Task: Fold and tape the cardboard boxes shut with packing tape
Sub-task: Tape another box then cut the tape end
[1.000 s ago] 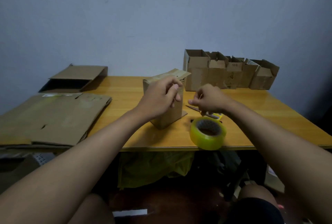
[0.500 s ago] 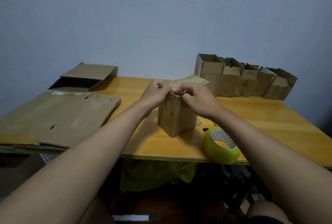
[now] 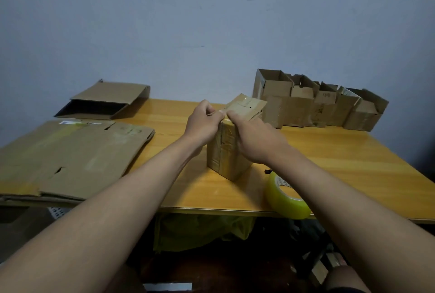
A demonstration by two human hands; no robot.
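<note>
Small cardboard box (image 3: 227, 151) stands upright mid-table, near the front edge of the table (image 3: 329, 151), with both hands at its top near corner. Left hand (image 3: 203, 123) has fingers curled tight, pinching at the top edge; right hand (image 3: 255, 138) lies over the right face with fingertips pinched at the same spot. What sits between the fingertips is too small to tell, probably a tape end or flap edge being pressed down. Far flap (image 3: 247, 105) is tilted up and open, so the top isn't sealed yet. Box walls are dull corrugated brown with glossy clear tape strips on them. Tape roll (image 3: 286, 197), translucent yellow, stands on edge at the table's near edge, right of the box, likely parked within reach. Row of open-top boxes (image 3: 317, 102) sits far right; flattened cardboard (image 3: 70, 156) is stacked left.
</note>
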